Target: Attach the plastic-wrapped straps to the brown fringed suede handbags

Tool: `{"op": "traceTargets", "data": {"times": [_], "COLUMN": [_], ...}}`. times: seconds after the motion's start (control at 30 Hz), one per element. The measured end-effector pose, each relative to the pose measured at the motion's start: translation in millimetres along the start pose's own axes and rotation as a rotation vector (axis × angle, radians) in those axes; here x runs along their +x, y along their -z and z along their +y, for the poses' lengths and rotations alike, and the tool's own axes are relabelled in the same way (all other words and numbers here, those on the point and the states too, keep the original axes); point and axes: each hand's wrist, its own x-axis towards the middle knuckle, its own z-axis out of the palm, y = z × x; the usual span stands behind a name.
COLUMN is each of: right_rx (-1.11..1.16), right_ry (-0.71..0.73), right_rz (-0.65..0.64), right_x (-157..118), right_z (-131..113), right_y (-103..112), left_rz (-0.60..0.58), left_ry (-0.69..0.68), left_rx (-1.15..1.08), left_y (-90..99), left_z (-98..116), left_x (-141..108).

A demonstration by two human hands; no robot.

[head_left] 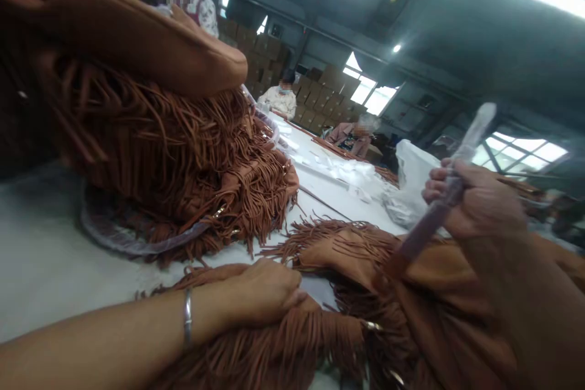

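Note:
My left hand [267, 292], with a silver bracelet at the wrist, is closed on the edge of a brown fringed bag [292, 341] lying in front of me. Raised at the right, my right hand [478, 198] is wrapped round a bag handle [429, 222] covered in clear plastic film. The handle slants down toward the brown leather below, where folds and fringe overlap. Which bag it joins is hard to make out. Metal fittings [372, 325] glint among the fringes.
Fringed brown bags [183, 152] are piled high at the left, one with a film-wrapped handle [137, 247]. White sheets [342, 167] and a plastic bag [414, 164] lie along the long white table [41, 280]. Several people sit or stand beyond, with stacked cartons [331, 94] behind.

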Motion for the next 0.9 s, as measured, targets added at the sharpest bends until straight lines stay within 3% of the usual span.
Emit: {"op": "traceTargets", "data": {"times": [0.07, 0.2, 0.27, 0.37, 0.47, 0.53, 0.6, 0.67, 0.73, 0.8, 0.9], "right_rx": [0.304, 0.241, 0.193, 0.181, 0.196, 0.207, 0.208, 0.209, 0.227, 0.261, 0.315], "right_ry": [-0.243, -0.661, -0.669, -0.597, -0.486, -0.415, -0.366, -0.339, -0.324, -0.313, -0.282], "right_rz": [-0.204, -0.545, -0.754, -0.828, -0.755, -0.706, -0.654, -0.61, -0.58, -0.557, -0.535], "right_x": [-62, -192, -245, -297, -322, -330, -334, -335, -334, -334, -341], "right_z": [-7, 20, 42, 67, 72, 69, 63, 57, 49, 39, 31], "right_y": [23, 49, 58, 66, 71, 73, 72, 70, 66, 63, 61], "left_rz": [-0.011, -0.014, 0.032, 0.214, 0.397, 0.401, 0.281, 0.041, -0.165, -0.152, -0.018], "left_ry": [0.014, 0.08, 0.16, 0.301, 0.354, 0.304, 0.18, -0.007, -0.122, -0.084, 0.021], "left_rx": [-0.042, -0.097, -0.108, -0.136, -0.253, -0.389, -0.705, -1.213, -1.509, -1.674, -1.778], "left_y": [0.0, -2.3, 0.7, 16.5, 39.9, 51.8, 55.0, 47.8, 33.2, 18.6, 10.7], "left_z": [-4, -14, -15, -4, 25, 53, 86, 123, 158, 187, 213], "left_x": [1, 8, 10, 8, 0, -10, -23, -36, -46, -49, -47]}}
